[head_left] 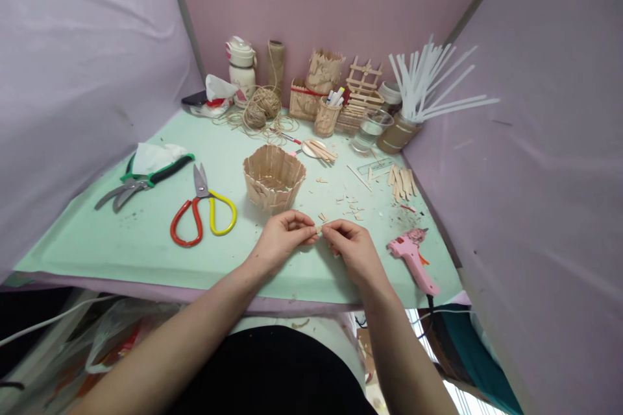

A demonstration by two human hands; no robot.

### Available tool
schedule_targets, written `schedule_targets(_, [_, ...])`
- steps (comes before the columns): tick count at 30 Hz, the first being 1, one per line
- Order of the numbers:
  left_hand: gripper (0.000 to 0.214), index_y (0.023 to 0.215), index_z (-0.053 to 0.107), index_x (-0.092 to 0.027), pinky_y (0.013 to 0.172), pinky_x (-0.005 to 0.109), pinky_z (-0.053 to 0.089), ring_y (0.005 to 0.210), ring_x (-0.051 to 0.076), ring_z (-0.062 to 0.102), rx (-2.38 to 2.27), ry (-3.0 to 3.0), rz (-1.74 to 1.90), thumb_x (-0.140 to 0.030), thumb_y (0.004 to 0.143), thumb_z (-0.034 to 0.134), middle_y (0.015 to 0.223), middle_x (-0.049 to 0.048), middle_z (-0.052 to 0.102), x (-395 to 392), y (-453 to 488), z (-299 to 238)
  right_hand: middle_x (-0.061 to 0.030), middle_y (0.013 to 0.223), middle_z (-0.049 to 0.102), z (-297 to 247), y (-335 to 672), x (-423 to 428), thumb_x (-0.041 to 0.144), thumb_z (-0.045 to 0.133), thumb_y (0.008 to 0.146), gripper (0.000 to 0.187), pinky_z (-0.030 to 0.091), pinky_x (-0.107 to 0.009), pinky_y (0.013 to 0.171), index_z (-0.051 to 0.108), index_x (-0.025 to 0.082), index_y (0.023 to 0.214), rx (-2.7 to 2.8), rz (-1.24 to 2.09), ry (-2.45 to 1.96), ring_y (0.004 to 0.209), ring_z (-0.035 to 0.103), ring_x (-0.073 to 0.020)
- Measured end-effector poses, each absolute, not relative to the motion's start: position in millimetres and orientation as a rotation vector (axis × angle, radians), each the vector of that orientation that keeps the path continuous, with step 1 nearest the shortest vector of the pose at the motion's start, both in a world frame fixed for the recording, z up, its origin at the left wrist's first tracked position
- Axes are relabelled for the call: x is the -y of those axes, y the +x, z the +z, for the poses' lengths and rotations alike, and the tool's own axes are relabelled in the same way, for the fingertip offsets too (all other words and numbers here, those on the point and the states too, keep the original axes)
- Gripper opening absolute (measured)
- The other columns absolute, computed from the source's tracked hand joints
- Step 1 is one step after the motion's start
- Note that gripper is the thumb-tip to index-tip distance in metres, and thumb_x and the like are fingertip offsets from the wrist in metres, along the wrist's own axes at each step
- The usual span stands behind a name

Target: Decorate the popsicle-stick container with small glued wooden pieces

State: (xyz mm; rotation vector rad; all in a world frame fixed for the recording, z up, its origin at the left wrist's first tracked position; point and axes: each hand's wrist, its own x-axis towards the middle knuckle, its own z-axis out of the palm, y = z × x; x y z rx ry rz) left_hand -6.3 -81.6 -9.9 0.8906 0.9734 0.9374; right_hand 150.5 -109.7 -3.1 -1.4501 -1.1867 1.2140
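My left hand (287, 235) and my right hand (351, 244) meet low over the front of the table, fingertips nearly touching. Between them they pinch a small wood piece (318, 229), pale and mostly covered by the fingers. Just beyond my left hand stands a basket made of wooden sticks (274, 178), open at the top with a jagged rim. Small wood scraps (351, 206) lie scattered beyond my right hand. To the right of that hand rests a pink hot glue gun (413, 259), its nozzle pointing away.
Scissors with red and yellow handles (202, 204) and green-handled pruning shears (146, 180) lie at left. Wooden sticks (402, 182) lie at right. Along the back stand twine balls (263, 107), a cup of water (371, 131) and a jar of white glue sticks (400, 133).
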Motion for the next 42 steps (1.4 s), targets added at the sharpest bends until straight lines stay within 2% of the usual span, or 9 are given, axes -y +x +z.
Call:
schedule_targets(10, [0.023,0.077,0.065,-0.014,0.066,0.027,0.052,0.067,0.014,0.065,-1.044,0.996,0.938,-0.029,0.065,0.077,0.070,0.0037,0.068,86,-10,-5,0.0006,0.060,0.059,-1,151,112,0.042,0.064,0.076,0.025,0.036,-0.024,0.053,0.068,0.017,0.075,1.240,1.177,-1.498,0.055,0.047,-0.0121])
schedule_targets(14, [0.022,0.080,0.067,-0.014,0.069,0.028,0.053,0.071,0.016,0.067,-1.145,1.048,0.952,-0.029,0.066,0.075,0.073,0.0050,0.070,96,-21,-2,-0.0014,0.069,0.065,2,151,117,0.034,0.059,0.077,0.019,0.039,-0.026,0.059,0.068,0.018,0.072,1.452,1.081,-1.623,0.064,0.054,-0.0148])
schedule_targets(19, [0.018,0.079,0.068,-0.015,0.069,0.026,0.052,0.069,0.015,0.065,-1.198,1.107,0.969,-0.029,0.068,0.073,0.073,0.0038,0.070,105,-32,-1,-0.0006,0.068,0.066,6,147,121,0.023,0.053,0.078,0.017,0.038,-0.027,0.064,0.065,0.020,0.067,1.787,0.893,-1.740,0.065,0.057,-0.0158])
schedule_targets(24, [0.016,0.077,0.068,-0.016,0.068,0.026,0.051,0.069,0.015,0.065,-1.191,1.117,0.986,-0.029,0.069,0.072,0.072,0.0032,0.070,106,-34,-2,-0.0017,0.069,0.067,8,149,119,0.025,0.052,0.080,0.018,0.038,-0.028,0.062,0.065,0.021,0.068,1.833,0.847,-1.770,0.065,0.057,-0.0168])
schedule_targets(31, [0.017,0.079,0.068,-0.016,0.069,0.026,0.051,0.069,0.015,0.065,-1.170,1.094,0.988,-0.030,0.070,0.072,0.073,0.0035,0.070,104,-37,-5,-0.0042,0.086,0.070,21,162,131,0.031,0.045,0.088,0.024,0.041,-0.031,0.070,0.066,0.022,0.083,1.833,0.751,-1.834,0.078,0.061,-0.0204])
schedule_targets(34, [0.019,0.080,0.067,-0.016,0.071,0.027,0.052,0.070,0.015,0.065,-1.154,1.059,0.989,-0.031,0.070,0.073,0.075,0.0038,0.070,103,-38,-7,-0.0057,0.090,0.069,31,181,147,0.040,0.049,0.087,0.026,0.042,-0.033,0.072,0.065,0.022,0.097,1.734,0.578,-1.961,0.078,0.061,-0.0215])
schedule_targets(37, [0.021,0.081,0.066,-0.016,0.072,0.028,0.052,0.071,0.015,0.066,-1.146,1.025,0.989,-0.032,0.070,0.073,0.077,0.0044,0.071,102,-38,-7,-0.0086,0.094,0.066,34,213,163,0.048,0.051,0.085,0.035,0.043,-0.034,0.072,0.063,0.020,0.103,1.597,0.309,-2.114,0.077,0.059,-0.0218])
schedule_targets(42, [0.022,0.080,0.066,-0.016,0.071,0.027,0.052,0.070,0.015,0.065,-1.163,1.001,0.989,-0.032,0.069,0.074,0.074,0.0043,0.070,101,-36,-3,-0.0205,0.110,0.059,13,267,177,0.056,0.054,0.079,0.059,0.041,-0.042,0.083,0.058,0.010,0.115,1.530,0.007,-2.426,0.104,0.054,-0.0350])
